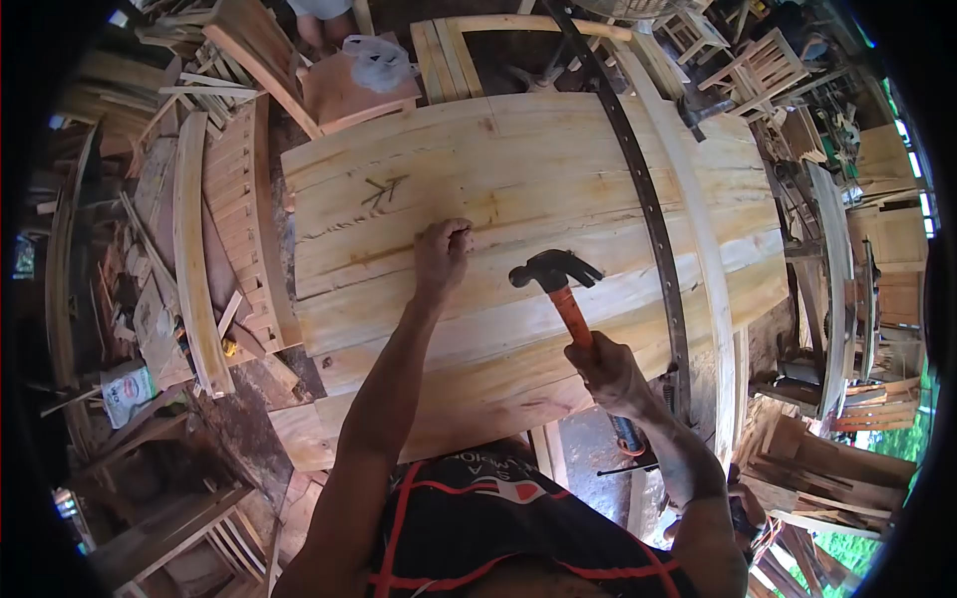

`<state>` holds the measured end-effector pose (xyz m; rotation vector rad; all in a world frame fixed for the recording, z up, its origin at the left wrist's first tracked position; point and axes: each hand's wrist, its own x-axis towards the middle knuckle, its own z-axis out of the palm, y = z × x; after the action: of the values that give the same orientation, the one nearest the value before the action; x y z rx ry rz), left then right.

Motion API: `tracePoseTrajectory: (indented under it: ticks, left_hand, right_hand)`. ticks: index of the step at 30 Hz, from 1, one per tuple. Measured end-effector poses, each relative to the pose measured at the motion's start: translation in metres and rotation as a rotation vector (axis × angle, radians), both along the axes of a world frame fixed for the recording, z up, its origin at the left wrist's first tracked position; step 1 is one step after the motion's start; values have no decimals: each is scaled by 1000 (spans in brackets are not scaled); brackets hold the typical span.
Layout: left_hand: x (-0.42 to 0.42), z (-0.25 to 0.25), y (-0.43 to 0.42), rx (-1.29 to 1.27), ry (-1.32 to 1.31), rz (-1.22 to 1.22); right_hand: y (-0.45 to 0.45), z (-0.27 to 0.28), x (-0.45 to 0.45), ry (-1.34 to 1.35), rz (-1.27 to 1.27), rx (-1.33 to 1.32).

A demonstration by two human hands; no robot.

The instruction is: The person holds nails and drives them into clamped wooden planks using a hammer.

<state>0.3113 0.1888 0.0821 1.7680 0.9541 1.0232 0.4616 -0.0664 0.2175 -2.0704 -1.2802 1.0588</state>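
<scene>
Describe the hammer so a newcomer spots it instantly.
Start at the wide panel of pale planks. Over it, the right hand grips the hammer, whose dark claw head and orange upper handle set it apart from the dark, hole-lined bar nearby.

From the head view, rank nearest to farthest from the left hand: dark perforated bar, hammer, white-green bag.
1. Hammer, right of the left hand.
2. Dark perforated bar, farther right.
3. White-green bag, far left.

Hammer head (550, 267) mtl (boards (538, 209) wd)
</scene>
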Motion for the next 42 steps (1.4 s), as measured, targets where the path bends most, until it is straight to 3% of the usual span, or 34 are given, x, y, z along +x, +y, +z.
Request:
tracePoseTrajectory:
  ticks: [3,10,12,15,25,30,33,39,42]
  left_hand:
    - [2,1,-1,65,5,20]
    - [3,-8,-1,58,55,26]
    - [4,-16,-1,-124,-93,-12]
    - [4,-13,-3,-193,-163,-51]
    - [-3,-24,1,-196,0,-61]
    - [1,-25,-1,-205,75,21]
    - [-1,-26,1,-107,99,18]
    - [-1,-25,-2,-134,71,-18]
    - [1,-23,-1,-128,22,-4]
  right_hand:
    - [15,16,11,99,-126,-158]
    - [46,30,36,12,88,89]
    - [59,35,40,16,99,127]
    - [82,42,44,31,114,150]
    - [141,55,42,27,202,50]
    - [163,44,43,-43,325,-262]
    - [165,40,49,-61,345,-272]
    - [169,72,48,-2,88,71]
    - [168,70,47,70,66,2]
